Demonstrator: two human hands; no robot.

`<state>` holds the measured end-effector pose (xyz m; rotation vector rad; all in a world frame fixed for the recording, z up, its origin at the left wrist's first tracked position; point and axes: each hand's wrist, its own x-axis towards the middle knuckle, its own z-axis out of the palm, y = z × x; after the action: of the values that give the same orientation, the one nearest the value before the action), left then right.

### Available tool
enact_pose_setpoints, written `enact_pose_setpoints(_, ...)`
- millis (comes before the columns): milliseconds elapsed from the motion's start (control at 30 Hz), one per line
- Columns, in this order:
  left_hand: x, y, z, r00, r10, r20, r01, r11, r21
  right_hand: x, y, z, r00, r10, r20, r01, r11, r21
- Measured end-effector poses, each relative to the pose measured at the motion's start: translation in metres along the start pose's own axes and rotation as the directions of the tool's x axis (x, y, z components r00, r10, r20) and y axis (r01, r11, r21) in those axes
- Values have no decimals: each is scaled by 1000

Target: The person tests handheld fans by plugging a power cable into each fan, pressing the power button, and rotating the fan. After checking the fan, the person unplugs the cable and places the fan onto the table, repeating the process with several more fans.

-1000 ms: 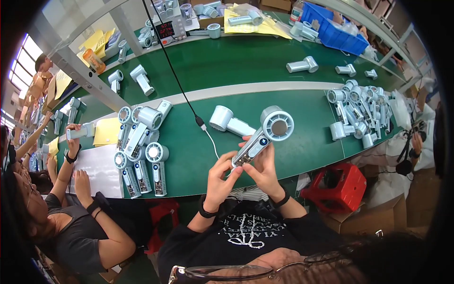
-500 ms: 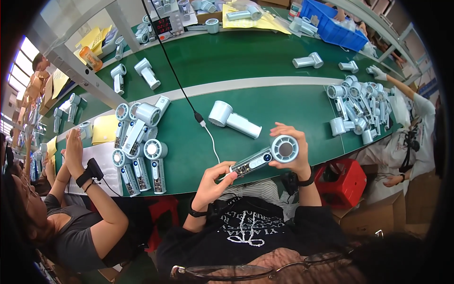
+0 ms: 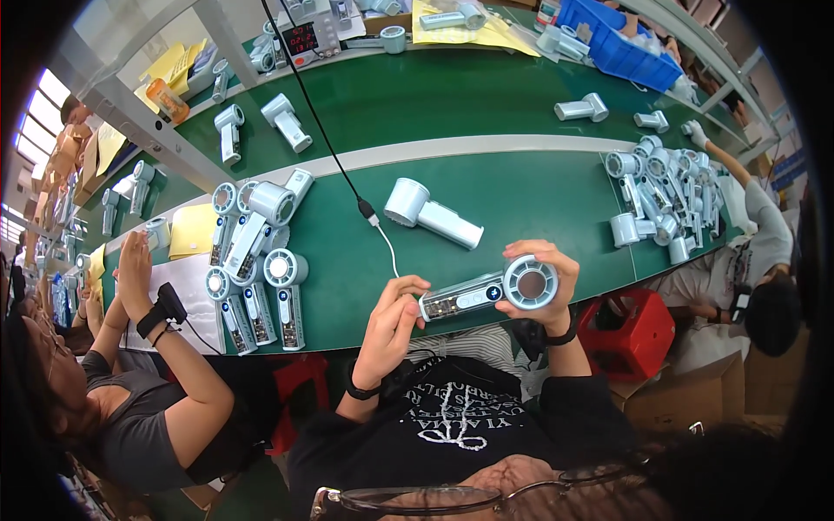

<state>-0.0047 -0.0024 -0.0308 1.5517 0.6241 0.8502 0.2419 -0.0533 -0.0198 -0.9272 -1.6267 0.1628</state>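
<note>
In front of me a pale blue handheld fan lies nearly level, its round grille to the right and its handle, with circuitry showing, to the left. My right hand is closed around the fan's head. At the handle's bottom end my left hand is pinched, and a white cable runs down into its fingers. The cable's plug is hidden there. Beyond my hands another pale blue fan lies on the green table.
To the left stands a group of several fans, beside a co-worker's raised hands. A heap of fans fills the right side. Beyond a pale rail runs a green belt carrying loose fans. A blue bin stands far right.
The held fan has shifted slightly right and become more level. My left fingers have moved up around its handle end. Loose fans on the belt have moved right. The co-worker at right has leaned forward.
</note>
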Motion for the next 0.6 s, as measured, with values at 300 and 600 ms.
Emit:
enact_pose_setpoints(300,0,-2,-6,996,44,72,-52,992,119,-1,2,-2,1000,-5,-13,5,1000,-11)
enact_pose_setpoints(600,-7,-6,-8,996,61,62,-68,991,118,4,-13,-13,991,20,-130,-27,998,-57)
